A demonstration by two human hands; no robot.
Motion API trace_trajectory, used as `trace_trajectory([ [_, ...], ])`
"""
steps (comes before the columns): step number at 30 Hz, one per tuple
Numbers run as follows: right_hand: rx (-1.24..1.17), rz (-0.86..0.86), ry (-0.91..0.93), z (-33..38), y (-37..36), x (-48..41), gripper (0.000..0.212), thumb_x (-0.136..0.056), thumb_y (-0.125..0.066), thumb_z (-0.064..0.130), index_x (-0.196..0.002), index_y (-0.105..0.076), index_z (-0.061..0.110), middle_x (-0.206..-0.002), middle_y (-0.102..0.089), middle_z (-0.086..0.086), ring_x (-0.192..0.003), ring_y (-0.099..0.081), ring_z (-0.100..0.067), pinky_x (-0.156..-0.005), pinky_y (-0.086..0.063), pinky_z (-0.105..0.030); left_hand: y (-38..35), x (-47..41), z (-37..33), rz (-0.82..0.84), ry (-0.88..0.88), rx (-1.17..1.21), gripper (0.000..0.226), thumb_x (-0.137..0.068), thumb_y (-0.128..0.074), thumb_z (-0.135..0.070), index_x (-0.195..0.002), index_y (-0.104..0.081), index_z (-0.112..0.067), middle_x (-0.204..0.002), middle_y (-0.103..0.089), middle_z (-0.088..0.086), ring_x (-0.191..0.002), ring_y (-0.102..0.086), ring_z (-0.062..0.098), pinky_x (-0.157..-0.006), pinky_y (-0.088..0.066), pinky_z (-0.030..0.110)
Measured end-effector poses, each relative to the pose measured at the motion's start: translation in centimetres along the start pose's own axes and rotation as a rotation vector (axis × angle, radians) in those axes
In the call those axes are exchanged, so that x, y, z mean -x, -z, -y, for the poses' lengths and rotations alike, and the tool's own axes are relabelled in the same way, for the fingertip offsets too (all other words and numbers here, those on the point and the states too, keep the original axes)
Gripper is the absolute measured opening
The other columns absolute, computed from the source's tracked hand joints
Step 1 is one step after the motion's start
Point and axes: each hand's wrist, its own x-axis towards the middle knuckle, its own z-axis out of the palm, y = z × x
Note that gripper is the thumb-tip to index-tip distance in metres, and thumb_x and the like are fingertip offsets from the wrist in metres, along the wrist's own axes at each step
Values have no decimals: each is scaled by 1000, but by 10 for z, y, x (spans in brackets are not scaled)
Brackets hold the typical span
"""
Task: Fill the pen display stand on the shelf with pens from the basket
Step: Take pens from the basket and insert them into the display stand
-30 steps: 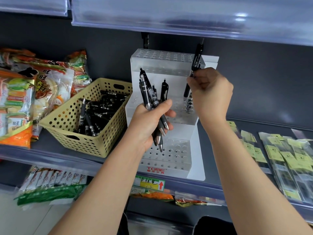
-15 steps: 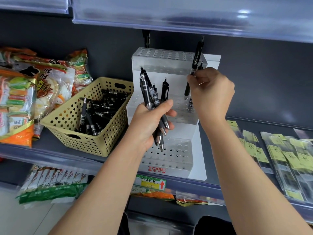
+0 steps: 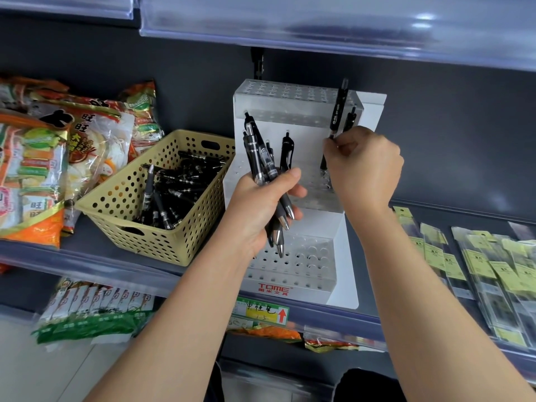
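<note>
A white tiered pen display stand [image 3: 293,278] with rows of holes stands on the shelf. My left hand [image 3: 258,207] grips a bundle of black pens [image 3: 261,158] in front of the stand, tips down. My right hand [image 3: 362,166] pinches one black pen [image 3: 338,110] upright over the right side of the stand's middle tier; its tip is hidden behind my fingers. One pen [image 3: 287,150] stands in the middle tier, another pen [image 3: 351,118] just behind the held one. A yellow perforated basket [image 3: 124,224] left of the stand holds many black pens.
Snack bags [image 3: 58,158] crowd the shelf left of the basket. Flat packets with yellow labels [image 3: 464,256] lie to the right of the stand. A clear shelf edge [image 3: 319,27] overhangs the stand. More snack packs [image 3: 95,314] sit on the lower shelf.
My right hand and its pen have shifted slightly lower toward the stand's middle tier. My left hand keeps its bundle in about the same place.
</note>
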Motion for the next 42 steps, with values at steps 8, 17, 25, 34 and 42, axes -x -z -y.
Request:
trace_trajectory([
  [8,175,114,-27,-3,-4,2,20,-78,-54,20,-71,-67,6,-60,-54,-14,-57,-41,-33,-53,-37,-27,1,0,0,-5,-4,-12,10,-88,-65,-19,-89,-60,-11,-64,-67,0,-41,-55,16,-44,-38,23],
  [17,247,119,-29,0,-5,3,20,-77,-52,20,-75,-68,8,-58,-47,-10,-58,-42,-34,-54,-32,-26,0,0,-1,-4,4,7,9,-88,-65,-18,-89,-60,-10,-64,-67,1,-40,-55,16,-41,-40,19],
  [25,269,178,-17,-3,-2,1,18,-80,-55,21,-69,-63,9,-57,-46,-7,-60,-44,-32,-50,-29,-24,0,0,0,-1,19,-12,8,-88,-65,-16,-88,-61,-9,-66,-68,3,-40,-55,17,-41,-40,19],
  [34,-388,570,-135,21,27,-6,31,-82,-69,42,-68,-72,14,-50,-60,2,-37,-43,-7,-42,-35,-19,-4,1,-1,-35,14,-31,3,-86,-61,-5,-86,-59,-7,-62,-68,1,-39,-53,15,-44,-36,22],
  [42,-653,563,-372,23,25,-3,15,-77,-76,22,-68,-65,16,-59,-62,3,-42,-50,-7,-40,-31,-17,1,1,-2,-10,21,60,3,-89,-61,-9,-88,-60,-6,-63,-67,5,-42,-54,18,-41,-43,21],
])
